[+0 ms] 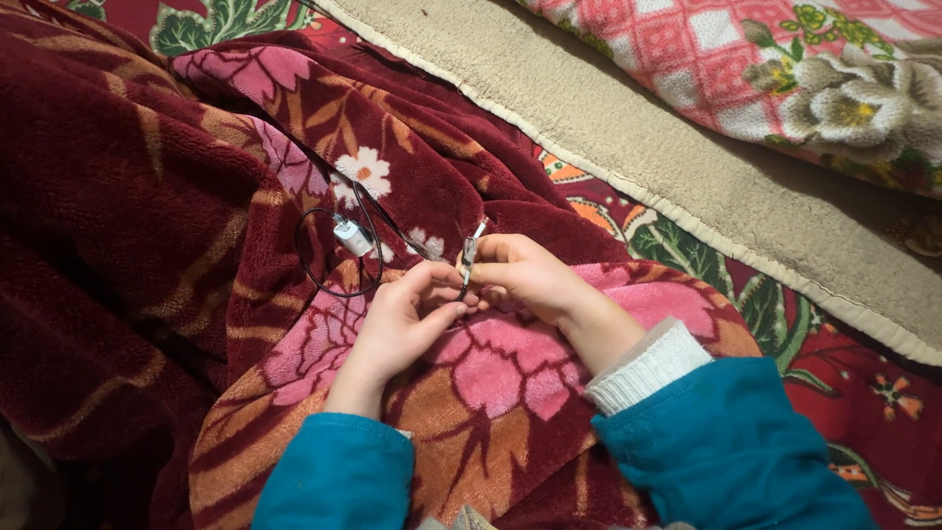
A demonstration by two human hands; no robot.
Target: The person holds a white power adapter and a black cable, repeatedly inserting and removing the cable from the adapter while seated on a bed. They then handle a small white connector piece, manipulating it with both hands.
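— What lies under everything?
— A dark red flowered plush blanket (128,196), a thin black cable (316,278) with white plug (352,237) on it.
— And the hands?
— Left hand (402,319) and right hand (525,275) both pinch a small silvery metal clip (469,257) between them.

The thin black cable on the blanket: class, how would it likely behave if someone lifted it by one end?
The black cable lies in a loose loop, so it is probably floppy and would dangle. The small white plug on it would likely weigh that end down. The plush blanket probably grips it.
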